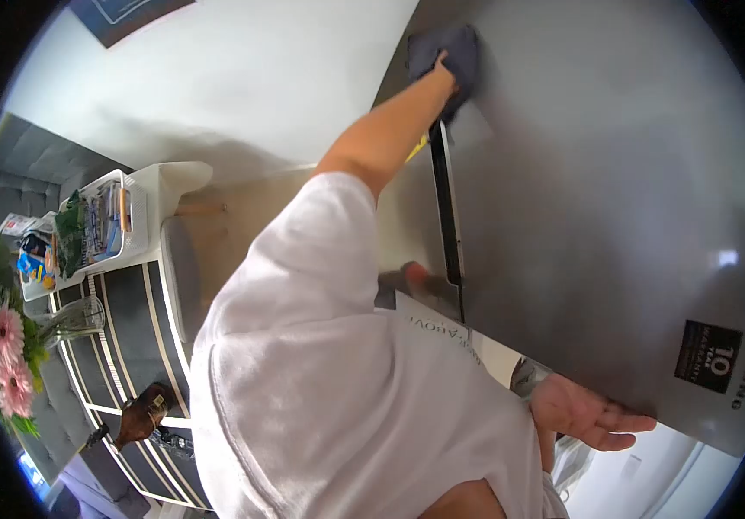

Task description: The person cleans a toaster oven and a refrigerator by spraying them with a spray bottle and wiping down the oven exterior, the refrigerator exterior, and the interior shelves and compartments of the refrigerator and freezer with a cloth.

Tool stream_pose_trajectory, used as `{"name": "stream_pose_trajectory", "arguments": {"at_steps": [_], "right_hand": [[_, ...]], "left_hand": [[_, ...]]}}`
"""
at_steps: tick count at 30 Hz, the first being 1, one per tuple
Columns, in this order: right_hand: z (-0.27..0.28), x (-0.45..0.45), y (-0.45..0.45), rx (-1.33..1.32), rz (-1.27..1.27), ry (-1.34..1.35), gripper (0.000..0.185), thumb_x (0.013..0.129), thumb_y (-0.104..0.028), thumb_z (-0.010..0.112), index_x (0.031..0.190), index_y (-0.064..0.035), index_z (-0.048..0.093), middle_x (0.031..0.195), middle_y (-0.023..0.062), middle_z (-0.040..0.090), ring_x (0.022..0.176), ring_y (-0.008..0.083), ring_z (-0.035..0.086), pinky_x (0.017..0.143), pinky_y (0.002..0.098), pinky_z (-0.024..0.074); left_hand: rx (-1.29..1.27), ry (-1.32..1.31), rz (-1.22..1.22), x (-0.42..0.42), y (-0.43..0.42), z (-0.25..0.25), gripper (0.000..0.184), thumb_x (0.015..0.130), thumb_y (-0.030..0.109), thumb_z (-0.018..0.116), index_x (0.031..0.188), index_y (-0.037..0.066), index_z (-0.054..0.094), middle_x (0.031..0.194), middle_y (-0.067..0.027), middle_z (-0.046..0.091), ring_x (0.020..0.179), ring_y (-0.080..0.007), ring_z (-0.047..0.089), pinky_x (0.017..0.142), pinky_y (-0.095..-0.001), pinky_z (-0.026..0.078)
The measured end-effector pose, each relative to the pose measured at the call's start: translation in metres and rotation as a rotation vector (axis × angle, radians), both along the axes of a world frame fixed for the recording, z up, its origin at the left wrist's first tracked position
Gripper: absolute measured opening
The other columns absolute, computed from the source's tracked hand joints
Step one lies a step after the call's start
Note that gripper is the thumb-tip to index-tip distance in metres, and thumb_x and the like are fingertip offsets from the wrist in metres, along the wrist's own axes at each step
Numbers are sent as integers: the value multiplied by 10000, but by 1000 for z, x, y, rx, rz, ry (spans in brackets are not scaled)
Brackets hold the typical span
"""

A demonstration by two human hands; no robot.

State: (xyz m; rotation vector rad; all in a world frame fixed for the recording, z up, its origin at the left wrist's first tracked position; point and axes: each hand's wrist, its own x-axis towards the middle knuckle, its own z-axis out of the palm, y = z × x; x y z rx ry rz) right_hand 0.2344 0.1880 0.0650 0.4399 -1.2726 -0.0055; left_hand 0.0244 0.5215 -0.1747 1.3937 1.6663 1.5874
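Observation:
A dark grey cloth [411, 54] is bunched under my left hand [447, 71], which grips it and presses it against the grey metallic refrigerator door [580, 190]. My left arm is stretched far out, and most of its fingers are hidden by the cloth. At the door's lower edge, my right hand [589, 413] shows its palm with the fingers extended and nothing in them. Its fingertips overlap the edge; I cannot tell whether they touch it. A black 10-year warranty sticker [708, 355] is on the door just above that hand.
A long dark recessed strip [447, 208] runs along the door's side. To the left, a striped table [130, 320] bears a white basket [137, 216] of items, pink flowers [9, 363] and a brown bottle [141, 417]. A grey-seated chair [182, 277] stands beside it.

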Motion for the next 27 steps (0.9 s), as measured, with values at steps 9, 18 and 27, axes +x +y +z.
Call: {"name": "stream_pose_trajectory", "arguments": {"at_steps": [9, 18, 27], "right_hand": [[-20, 53, -23, -444, -844, 20, 716, 912, -542, 283, 1415, -40, 197, 1481, 229, 230, 1370, 423, 222, 1089, 602, 248], [-11, 97, -29, -284, -812, -580, 589, 972, -137, 359, 1434, -42, 7, 1535, 173, 98, 1387, 395, 188, 1130, 549, 222], [-11, 102, -20, -55, -861, -538, 404, 913, -69, 426, 1301, -35, 319, 1473, 167, 131, 1390, 355, 194, 1108, 557, 224]], "left_hand": [[5, -21, -1, 21, -40, -26, 472, 991, 351, 325, 1274, 20, 507, 1284, -173, 506, 1153, -291, 497, 1004, -386, 371], [-221, -110, -207, 198, -302, -92, 466, 996, 349, 313, 1275, 32, 509, 1274, -154, 515, 1137, -276, 504, 998, -385, 372], [-405, -326, -434, 286, -407, -101, 460, 1000, 348, 302, 1275, 43, 511, 1264, -136, 525, 1121, -262, 510, 992, -384, 372]]}}
